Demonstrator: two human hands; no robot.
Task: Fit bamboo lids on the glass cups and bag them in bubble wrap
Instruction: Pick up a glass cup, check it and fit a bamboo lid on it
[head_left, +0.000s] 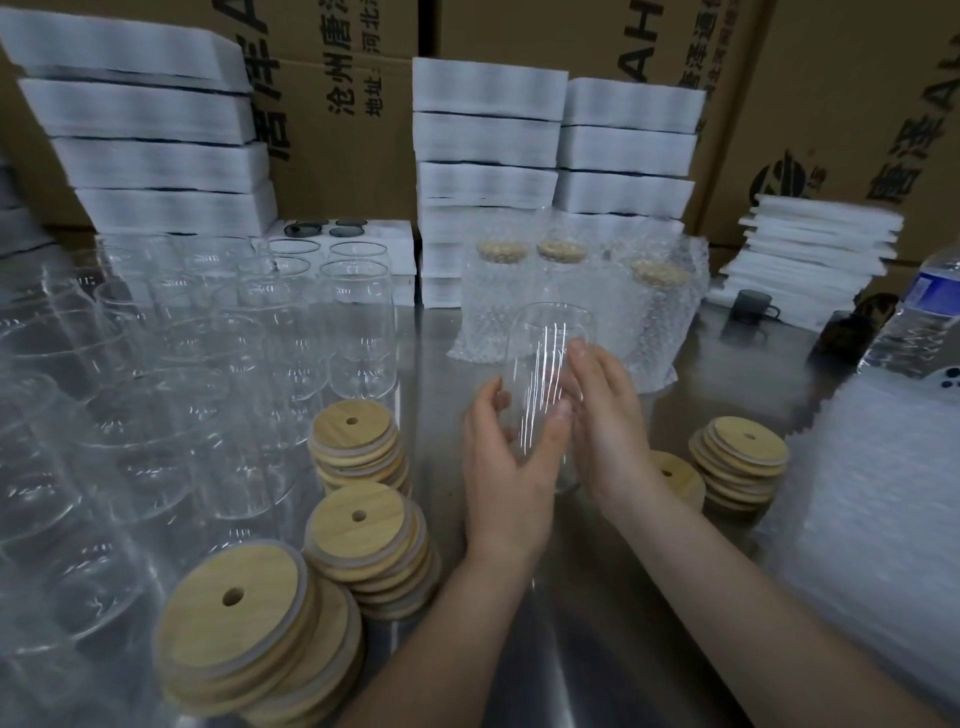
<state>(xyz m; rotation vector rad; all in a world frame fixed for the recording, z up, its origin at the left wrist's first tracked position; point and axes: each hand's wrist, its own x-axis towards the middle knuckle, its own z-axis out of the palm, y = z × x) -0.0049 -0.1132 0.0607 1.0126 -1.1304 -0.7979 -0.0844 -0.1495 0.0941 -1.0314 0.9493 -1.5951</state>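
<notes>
Fingers (589, 358) holding glass cup (550, 332), clear (streaked highlights)

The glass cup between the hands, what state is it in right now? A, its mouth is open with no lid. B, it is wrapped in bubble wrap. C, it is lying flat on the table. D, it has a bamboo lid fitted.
A: the glass cup, held off the table between the left hand and the right hand, shows a bare open rim with no lid or wrap on it.
</notes>
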